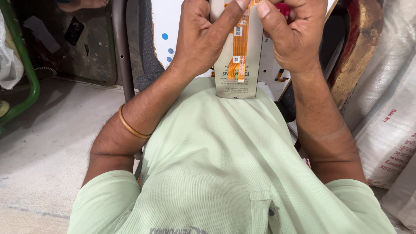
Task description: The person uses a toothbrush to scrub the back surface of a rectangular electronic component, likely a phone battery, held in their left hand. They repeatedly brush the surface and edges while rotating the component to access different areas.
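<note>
Grey concrete floor (47, 143) lies on one side of the flat silver phone screen panel with an orange ribbon cable on its back (237, 65), and white woven sacks (390, 130) are piled on the other side. Behind the panel is a white board with blue dots (167, 30), and a dark metal chair leg (123, 52) stands near it.

The panel is held up over the person's pale green shirt (216, 173), with its bottom edge just above the chest. It looks thin, stiff and light. I think it can crack or bend if it is squeezed hard, and the orange ribbon cable (241, 47) looks soft and easy to tear. The long side edges look like the safest place to take hold of it.

The left hand (203, 39) grips the panel on one side, with its thumb pressed onto the top of the cable. The right hand (294, 34) is curled tight on the other side, with its thumb next to the first thumb. Something small and red (282, 8) peeks out between its fingers, but I cannot tell what it is. Both arms are bent, with the elbows out wide from the panel. A thin orange bangle (130, 125) sits on the left arm.
</note>
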